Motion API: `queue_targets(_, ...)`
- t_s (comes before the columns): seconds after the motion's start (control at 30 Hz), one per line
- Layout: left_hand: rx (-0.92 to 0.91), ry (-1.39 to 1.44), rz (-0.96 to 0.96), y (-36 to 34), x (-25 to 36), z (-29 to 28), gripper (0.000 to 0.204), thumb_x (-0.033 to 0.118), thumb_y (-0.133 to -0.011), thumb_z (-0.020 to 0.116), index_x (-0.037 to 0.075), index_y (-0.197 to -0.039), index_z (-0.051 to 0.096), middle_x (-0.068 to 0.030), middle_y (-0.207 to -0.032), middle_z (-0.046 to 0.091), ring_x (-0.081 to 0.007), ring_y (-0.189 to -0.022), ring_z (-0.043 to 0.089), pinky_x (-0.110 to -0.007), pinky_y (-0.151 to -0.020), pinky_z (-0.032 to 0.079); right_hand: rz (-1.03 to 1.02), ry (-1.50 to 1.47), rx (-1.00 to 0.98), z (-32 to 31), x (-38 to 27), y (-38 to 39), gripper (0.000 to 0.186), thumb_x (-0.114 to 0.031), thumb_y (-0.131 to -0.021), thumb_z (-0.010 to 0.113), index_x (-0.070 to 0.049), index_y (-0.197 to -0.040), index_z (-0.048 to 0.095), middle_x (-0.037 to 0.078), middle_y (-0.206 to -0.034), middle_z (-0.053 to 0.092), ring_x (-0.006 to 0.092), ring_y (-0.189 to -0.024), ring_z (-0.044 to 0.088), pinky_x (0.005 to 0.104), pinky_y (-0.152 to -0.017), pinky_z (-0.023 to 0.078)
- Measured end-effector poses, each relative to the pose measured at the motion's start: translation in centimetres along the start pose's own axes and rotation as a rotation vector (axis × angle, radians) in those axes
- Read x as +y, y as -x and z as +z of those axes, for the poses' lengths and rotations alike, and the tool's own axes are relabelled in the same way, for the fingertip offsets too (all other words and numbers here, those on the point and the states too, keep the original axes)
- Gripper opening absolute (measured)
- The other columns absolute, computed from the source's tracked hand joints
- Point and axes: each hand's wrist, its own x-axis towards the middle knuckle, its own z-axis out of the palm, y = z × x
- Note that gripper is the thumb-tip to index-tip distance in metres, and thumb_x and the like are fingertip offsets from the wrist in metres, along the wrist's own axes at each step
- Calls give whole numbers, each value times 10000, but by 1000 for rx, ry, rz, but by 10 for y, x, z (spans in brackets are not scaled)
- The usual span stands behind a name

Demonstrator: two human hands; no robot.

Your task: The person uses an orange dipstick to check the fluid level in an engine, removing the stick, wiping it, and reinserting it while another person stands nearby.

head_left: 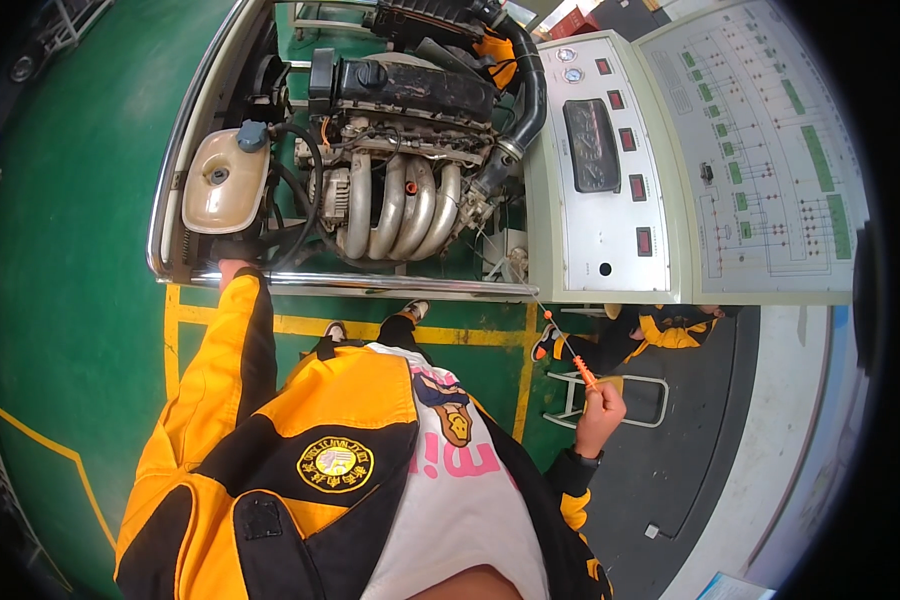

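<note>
My right hand [599, 412], right of my body, is closed round a thin rod's ribbed orange handle [584, 372]. The rod's slender shaft runs up and left past an orange bead [547, 315] toward the lower right corner of the engine bench; its far end is hard to make out. My left arm reaches up to the bench's lower left corner. There my left hand [232, 270] is at the metal frame [300, 281], below the beige coolant tank [220, 185]; its fingers are hidden. The engine [400, 90] has curved silver intake pipes [400, 215] with a small orange fitting [411, 188] between them.
Right of the engine stands a control panel [635, 250] with gauges, and a wiring diagram board [770, 200]. Beyond the bench's lower edge, a person in black and yellow [675, 328] is near a metal-framed stool [653, 400]. Black hoses [532, 90] run round the engine.
</note>
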Motion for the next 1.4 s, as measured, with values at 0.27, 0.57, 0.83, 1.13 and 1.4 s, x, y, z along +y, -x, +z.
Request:
queue_targets(0.27,18,30,-37,-14,-8,7,457,378,-908,407,36,-1193,510,-238,-1132,577,-357,-1088,551,-393,-881,441,-22,34,-51,8,-13,-8,150,-10,-733,507,19,-623,410,36,-562,329,94,-535,329,272,-485,260)
queue_targets(0.57,13,71,-90,-18,-8,11,420,259,-855,561,72,-1224,487,-226,-1141,579,-364,-1083,557,-400,-921,427,-197,194,-93,16,-47,-24,131,18,-690,542,23,-631,425,94,-574,348,176,-504,348,293,-480,267)
queue_targets(0.83,11,285,-232,-3,-1,2,507,405,-878,449,7,-1181,528,-204,-1159,577,-317,-1086,557,-358,-926,410,-239,244,-65,-4,-55,-25,125,13,-690,528,34,-646,412,69,-575,351,142,-520,347,274,-487,261)
queue_targets(1.13,48,450,-343,-2,-2,5,614,484,-878,365,-31,-1158,548,-198,-1180,568,-307,-1106,541,-336,-938,391,-184,229,-99,10,-57,-24,123,13,-669,560,24,-631,443,93,-567,357,176,-499,363,296,-471,265)
queue_targets(1.4,119,108,-28,-41,-17,25,484,437,-860,502,72,-1177,512,-229,-1099,596,-387,-1053,560,-426,-875,448,-323,239,-215,41,-84,-41,99,-8,-690,554,43,-669,472,128,-588,412,238,-511,416,313,-489,328)
